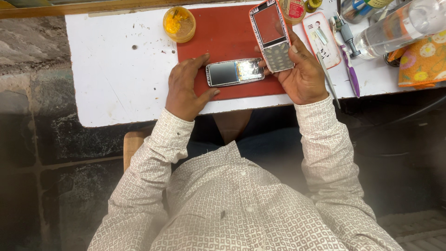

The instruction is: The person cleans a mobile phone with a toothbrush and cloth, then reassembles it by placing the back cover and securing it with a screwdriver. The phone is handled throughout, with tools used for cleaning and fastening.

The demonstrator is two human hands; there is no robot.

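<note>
On the red mat (223,32), left hand (186,88) steadies the opened phone (234,72); right hand (302,74) grips the front cover (272,35)

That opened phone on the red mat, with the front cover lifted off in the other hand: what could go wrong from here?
1. The opened phone lies with its insides bare under the left hand; a finger could smudge or scratch them.
2. The front cover is held tilted by the right hand; it might slip from that grip.
3. The clear bottle lies on its side near the small parts and could roll.

Bright, even daylight (hazy left edge)
</note>
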